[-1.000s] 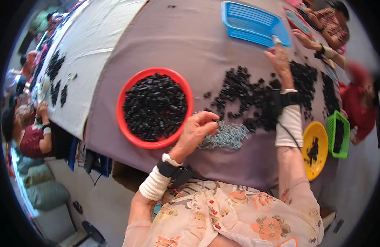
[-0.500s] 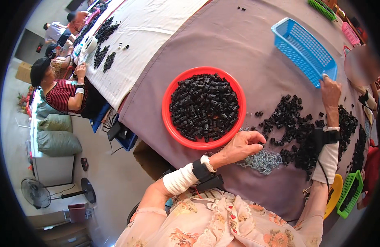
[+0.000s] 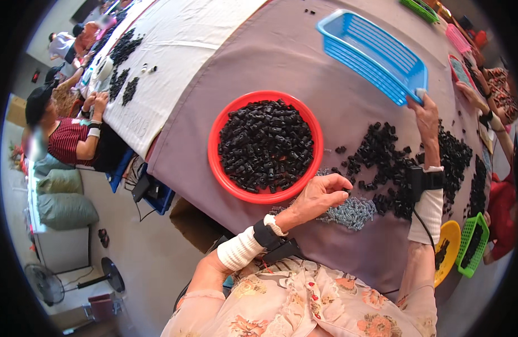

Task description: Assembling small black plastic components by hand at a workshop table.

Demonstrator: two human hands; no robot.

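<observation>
My right hand (image 3: 426, 121) grips the near right corner of a blue plastic basket (image 3: 377, 73), which has slotted sides and nothing visible inside. My left hand (image 3: 318, 197) is closed in a pinch on a small black plastic part (image 3: 346, 191), mostly hidden by the fingertips. Just beyond that wrist stands a red basin (image 3: 214, 151) heaped with black plastic parts (image 3: 264, 146). Below the left hand lies a pile of small silvery springs (image 3: 351, 213). Loose black parts (image 3: 377, 143) spread over the cloth between the springs and my right forearm.
A grey-brown cloth (image 3: 259, 62) covers the table. At the right edge are a yellow bowl (image 3: 451, 236) and a green basket (image 3: 465, 259), both holding black parts. Another person's arm (image 3: 492, 115) reaches in at right. Co-workers sit along a white-covered table (image 3: 186, 50) at left.
The blue basket has shifted left across the cloth with my right hand on its corner. My left hand keeps its pinch on the black part. The whole view has moved slightly.
</observation>
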